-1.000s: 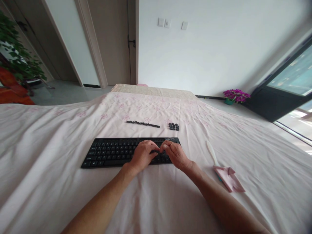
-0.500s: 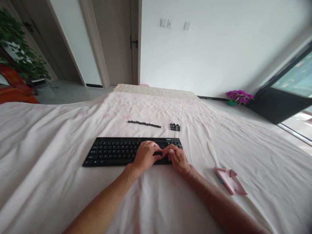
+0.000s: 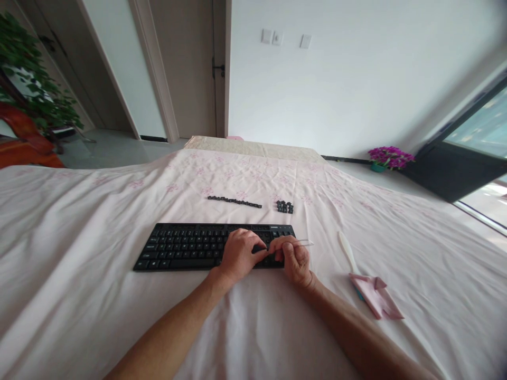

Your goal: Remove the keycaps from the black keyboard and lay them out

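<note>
A black keyboard (image 3: 190,246) lies flat on the pink-white cloth, and both my hands are over its right part. My left hand (image 3: 242,254) is closed in a pinch, thumb and fingers meeting at a tiny dark keycap (image 3: 267,249). My right hand (image 3: 293,258) is closed round a thin wire keycap puller (image 3: 307,243), whose wires stick out to the right past the knuckles. The fingertips of both hands almost touch. Behind the keyboard lie a long row of loose black keycaps (image 3: 234,201) and a small cluster of keycaps (image 3: 284,207).
To the right, a white-handled brush (image 3: 347,252) lies beside a folded pink cloth (image 3: 376,296). The flowered bedsheet (image 3: 99,221) is wrinkled. Beyond stand a door (image 3: 186,68), a white wall, purple flowers (image 3: 390,157) in a pot and a leafy plant (image 3: 31,79).
My right hand has turned and shifted slightly right, so the puller's wires now point out to the right. My left hand has stayed nearly in place, its fingertips now pinched at the keycap.
</note>
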The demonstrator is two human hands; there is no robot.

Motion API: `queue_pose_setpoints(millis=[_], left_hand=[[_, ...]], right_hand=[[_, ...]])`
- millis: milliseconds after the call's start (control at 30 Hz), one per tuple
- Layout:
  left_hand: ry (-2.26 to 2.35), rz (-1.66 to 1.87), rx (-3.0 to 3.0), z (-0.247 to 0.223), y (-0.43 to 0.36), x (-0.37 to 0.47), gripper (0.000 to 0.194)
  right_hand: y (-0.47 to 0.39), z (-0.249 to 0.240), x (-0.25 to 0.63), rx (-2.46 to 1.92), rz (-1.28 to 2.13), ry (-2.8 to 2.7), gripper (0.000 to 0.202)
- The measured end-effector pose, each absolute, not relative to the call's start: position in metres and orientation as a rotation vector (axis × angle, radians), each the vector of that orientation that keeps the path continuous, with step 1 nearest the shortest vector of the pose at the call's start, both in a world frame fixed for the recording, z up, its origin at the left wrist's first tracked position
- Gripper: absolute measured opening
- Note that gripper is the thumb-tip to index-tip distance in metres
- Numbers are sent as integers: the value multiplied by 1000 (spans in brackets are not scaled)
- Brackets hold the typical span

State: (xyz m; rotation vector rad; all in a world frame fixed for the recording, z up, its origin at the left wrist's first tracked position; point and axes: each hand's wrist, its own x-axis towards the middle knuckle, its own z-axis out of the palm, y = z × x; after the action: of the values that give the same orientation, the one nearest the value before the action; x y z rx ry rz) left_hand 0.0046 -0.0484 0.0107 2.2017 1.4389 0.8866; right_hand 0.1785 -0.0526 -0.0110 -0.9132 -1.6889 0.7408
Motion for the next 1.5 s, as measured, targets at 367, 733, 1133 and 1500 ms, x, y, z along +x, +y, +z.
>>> queue_pose_setpoints(millis=[367,733,1133,1500], left_hand=[[1419,1038,1885,2,-41,-3,13],[1267,1117,1688,5,-42,-4,41],[1302,1091,2060,1,-42,-3,28],[1276,1055,2196,-4,-44,-1,26]], right_hand=[[-44,36,184,-868,53,-2196,24],[-39,31,167,-1192,380,-2246,19],[61,14,264,-1934,195,-1837,22],[72,1,285,-2033,157,-1764,18]])
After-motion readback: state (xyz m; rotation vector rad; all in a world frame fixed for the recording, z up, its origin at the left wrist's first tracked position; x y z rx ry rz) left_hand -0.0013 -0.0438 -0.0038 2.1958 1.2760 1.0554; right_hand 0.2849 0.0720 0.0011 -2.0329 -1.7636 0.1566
